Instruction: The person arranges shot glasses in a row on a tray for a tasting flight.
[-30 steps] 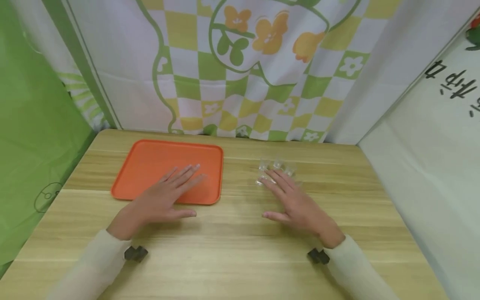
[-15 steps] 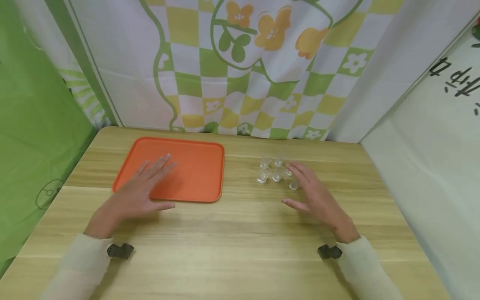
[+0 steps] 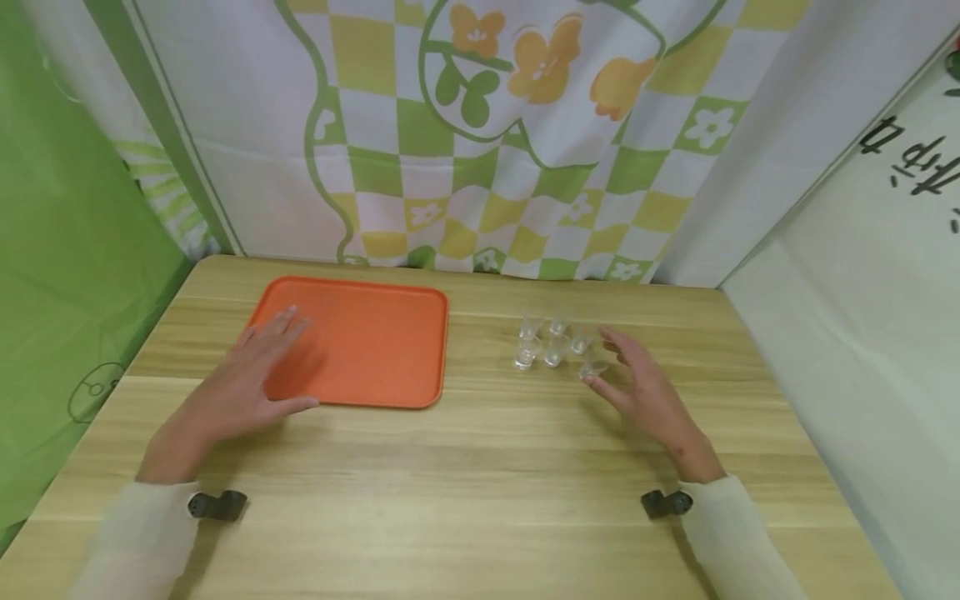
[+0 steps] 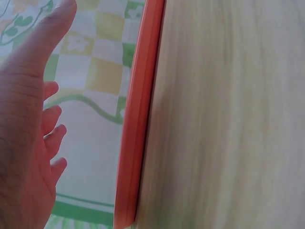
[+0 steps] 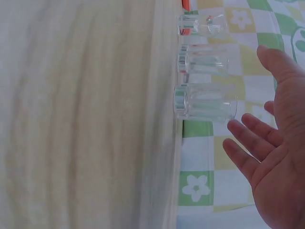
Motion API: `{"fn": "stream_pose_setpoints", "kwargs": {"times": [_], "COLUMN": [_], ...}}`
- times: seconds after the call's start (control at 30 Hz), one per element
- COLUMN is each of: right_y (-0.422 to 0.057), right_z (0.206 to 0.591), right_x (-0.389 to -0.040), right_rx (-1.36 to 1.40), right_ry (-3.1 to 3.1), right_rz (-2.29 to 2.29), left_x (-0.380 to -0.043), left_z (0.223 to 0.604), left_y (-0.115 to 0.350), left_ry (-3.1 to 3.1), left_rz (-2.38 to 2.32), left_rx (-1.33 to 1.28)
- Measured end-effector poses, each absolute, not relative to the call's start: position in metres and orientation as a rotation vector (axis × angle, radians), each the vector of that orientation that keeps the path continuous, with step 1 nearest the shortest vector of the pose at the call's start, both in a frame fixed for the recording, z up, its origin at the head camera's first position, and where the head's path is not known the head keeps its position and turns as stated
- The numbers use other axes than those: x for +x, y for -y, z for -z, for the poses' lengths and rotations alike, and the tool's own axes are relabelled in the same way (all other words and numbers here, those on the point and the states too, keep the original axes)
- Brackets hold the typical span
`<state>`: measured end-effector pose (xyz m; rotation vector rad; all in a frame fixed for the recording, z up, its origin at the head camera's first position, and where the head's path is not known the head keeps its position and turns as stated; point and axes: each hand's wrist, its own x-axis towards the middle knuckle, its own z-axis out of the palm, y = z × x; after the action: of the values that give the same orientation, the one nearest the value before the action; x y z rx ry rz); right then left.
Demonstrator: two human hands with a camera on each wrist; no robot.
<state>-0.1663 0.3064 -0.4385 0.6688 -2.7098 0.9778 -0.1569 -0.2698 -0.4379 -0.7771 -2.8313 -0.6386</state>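
Small clear shot glasses [image 3: 555, 350] stand upright in a close group right of the table's middle. My right hand [image 3: 654, 396] is at the right side of this group, nearest to the front right glass [image 3: 593, 365]. In the right wrist view, a gap shows between my fingertips and the closest glass [image 5: 207, 102]; the fingers are loosely bent and hold nothing. My left hand [image 3: 228, 390] hovers over the left part of an orange tray [image 3: 375, 346], its fingers spread and slightly bent. From the left wrist, the tray's edge [image 4: 138, 109] shows beside that hand.
The wooden table [image 3: 450, 500] reaches back to a checked, flowered curtain [image 3: 487, 167]. A green sheet [image 3: 67, 250] hangs at the left, and a white sheet with black writing [image 3: 862, 292] borders the right side.
My left hand has drawn leftward across the tray. My right hand has moved right, from over the glasses to their right side, and its fingers have bent a little.
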Motion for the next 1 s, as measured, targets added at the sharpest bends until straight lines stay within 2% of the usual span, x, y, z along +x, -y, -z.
{"fn": "stream_pose_setpoints", "kwargs": {"times": [0.27, 0.7, 1.0], "right_y": [-0.314, -0.320, -0.319], "right_z": [0.440, 0.445, 0.445], "right_x": [-0.165, -0.164, -0.165], "right_rx": [0.552, 0.460, 0.422], "right_ry": [2.714, 2.836, 2.891], "right_rz": [-1.202, -1.180, -1.149], "left_x": [-0.155, -0.153, -0.154], "left_z": [0.437, 0.444, 0.449], "left_y": [0.283, 0.296, 0.305], "left_ry": [2.889, 2.994, 2.982], "left_rz": [0.678, 0.832, 0.927], "left_rx": [-0.676, -0.490, -0.457]}}
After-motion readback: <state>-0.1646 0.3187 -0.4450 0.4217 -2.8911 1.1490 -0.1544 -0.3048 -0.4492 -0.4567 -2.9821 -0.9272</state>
